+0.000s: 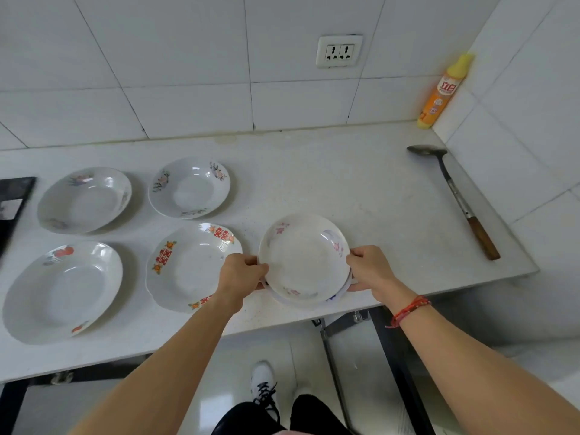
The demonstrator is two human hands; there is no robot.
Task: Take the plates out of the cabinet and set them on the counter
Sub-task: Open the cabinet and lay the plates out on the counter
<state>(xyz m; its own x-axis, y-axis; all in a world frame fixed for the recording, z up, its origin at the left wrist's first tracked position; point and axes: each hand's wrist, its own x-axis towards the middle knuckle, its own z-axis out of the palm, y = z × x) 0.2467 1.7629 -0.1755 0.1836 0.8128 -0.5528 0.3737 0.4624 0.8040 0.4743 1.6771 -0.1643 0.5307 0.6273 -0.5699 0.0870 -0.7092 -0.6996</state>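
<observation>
A small stack of white plates, its top plate (303,257) marked with faded pink flowers, is above the counter's front edge. My left hand (241,271) grips the stack's left rim and my right hand (368,268) grips its right rim. At least one more plate (333,297) with a blue mark shows under the top one. Several plates lie singly on the white counter (361,189): a double-happiness plate (188,265) just left of my left hand, a floral plate (189,187) behind it, and two plates at far left (62,290), (84,199).
A metal spatula (455,196) with a wooden handle lies along the right wall. An orange and yellow bottle (444,92) stands in the back right corner. A dark stove edge (12,199) is at far left. A wall socket (339,51) sits above.
</observation>
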